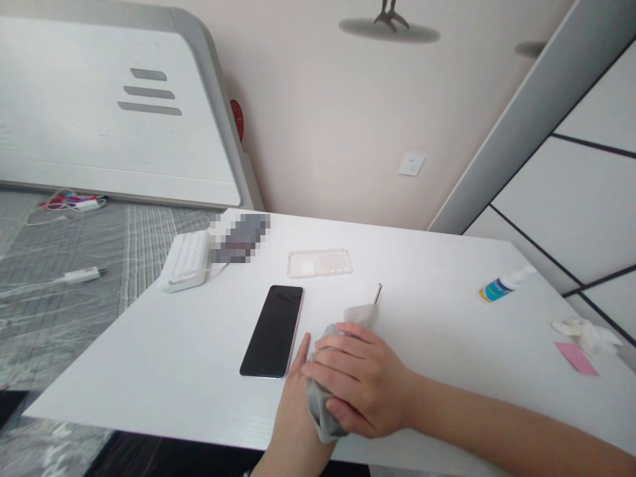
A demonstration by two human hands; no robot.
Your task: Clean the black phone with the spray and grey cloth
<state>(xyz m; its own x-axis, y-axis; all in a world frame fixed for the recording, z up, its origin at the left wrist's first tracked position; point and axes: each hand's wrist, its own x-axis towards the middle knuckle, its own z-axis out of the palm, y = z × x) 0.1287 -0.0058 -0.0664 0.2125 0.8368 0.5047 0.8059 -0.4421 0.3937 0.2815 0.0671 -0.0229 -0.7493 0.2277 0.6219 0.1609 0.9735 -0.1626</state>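
Observation:
A grey cloth point(320, 407) is bunched between my two hands, above the white table point(163, 371). My right hand point(365, 381) lies over it with the fingers curled round the fabric. From below, my left hand point(295, 404) presses against the same cloth; one digit points up and away, and its other fingers are hidden. A loose end of the cloth spreads past my right knuckles. Just beyond that end, a thin metallic rod point(378, 293) sticks out, partly covered. A phone point(272, 331) with a black screen lies flat, left of my hands.
Behind the phone lies a clear phone case point(318, 264). A white box-shaped device point(186, 258) with a cable stands at the left edge, beside a blurred-out item point(242, 237). To the right are a small bottle point(499, 288), crumpled tissue point(589, 334) and a pink paper point(576, 358).

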